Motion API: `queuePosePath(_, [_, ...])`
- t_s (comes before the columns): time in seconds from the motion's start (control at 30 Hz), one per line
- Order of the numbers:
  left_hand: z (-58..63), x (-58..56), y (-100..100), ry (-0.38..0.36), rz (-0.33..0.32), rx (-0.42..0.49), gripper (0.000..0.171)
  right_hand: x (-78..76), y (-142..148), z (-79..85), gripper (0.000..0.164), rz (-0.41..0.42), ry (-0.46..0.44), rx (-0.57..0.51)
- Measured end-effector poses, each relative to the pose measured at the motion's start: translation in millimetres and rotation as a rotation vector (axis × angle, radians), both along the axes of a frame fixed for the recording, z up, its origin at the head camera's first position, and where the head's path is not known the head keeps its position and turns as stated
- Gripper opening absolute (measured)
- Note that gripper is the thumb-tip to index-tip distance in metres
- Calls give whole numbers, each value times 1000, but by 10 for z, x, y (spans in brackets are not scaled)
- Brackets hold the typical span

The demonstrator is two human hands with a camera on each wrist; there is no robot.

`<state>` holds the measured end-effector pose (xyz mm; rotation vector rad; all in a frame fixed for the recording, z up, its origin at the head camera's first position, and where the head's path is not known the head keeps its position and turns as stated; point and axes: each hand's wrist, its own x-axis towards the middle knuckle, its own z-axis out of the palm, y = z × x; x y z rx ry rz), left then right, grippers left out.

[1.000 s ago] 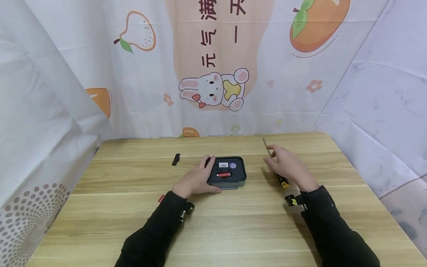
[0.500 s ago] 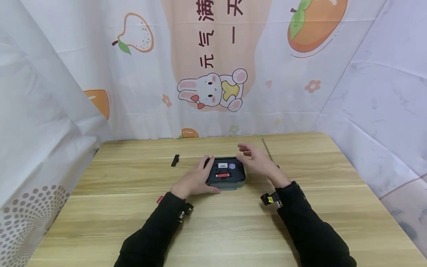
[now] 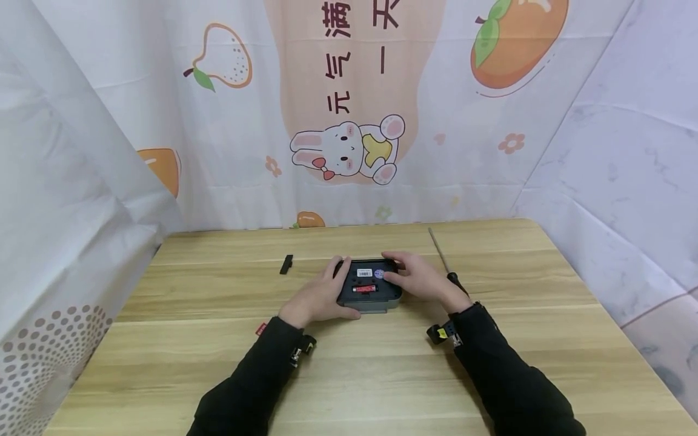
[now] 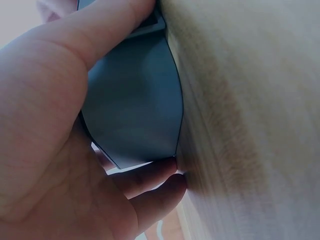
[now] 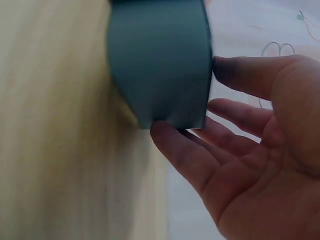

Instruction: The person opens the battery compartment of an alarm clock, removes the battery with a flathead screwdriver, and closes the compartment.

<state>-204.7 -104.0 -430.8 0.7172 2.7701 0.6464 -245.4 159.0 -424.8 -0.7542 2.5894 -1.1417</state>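
A dark grey boxy device lies on the table with its back panel up, showing two stickers and a red battery in a slot. My left hand grips its left end, thumb along the near side and fingers over the far edge. In the left wrist view the fingertips sit low at the device's smooth end. At the opposite end, my right hand holds the device, its thumb on the back panel and fingers at the far edge. The right wrist view shows that grey end between thumb and fingers.
A screwdriver lies right of the device, its black handle partly behind the right hand. Left of the device is a small black cover. A small red item peeks out beside the left sleeve. A printed curtain hangs behind the wooden table.
My right hand has let go of the screwdriver, leaving it on the table, and moved left onto the device's right end. The left hand has kept its grip.
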Motion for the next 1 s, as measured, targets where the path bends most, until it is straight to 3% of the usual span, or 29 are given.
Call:
queuePosePath(0.23, [12,23,-6,-7,2,12,116,19,3,-78,57,44,-23,-15])
queuePosePath(0.83, [39,36,20,-32,22,34,115,25,28,-84,56,34,-36,1])
queuePosePath(0.9, [67,31,26,0,27,55,111,17,29,-89,56,38,-36,-1])
queuePosePath(1.0, [133,21,50,128,34,97,98,3,26,-90,56,41,-30,-2])
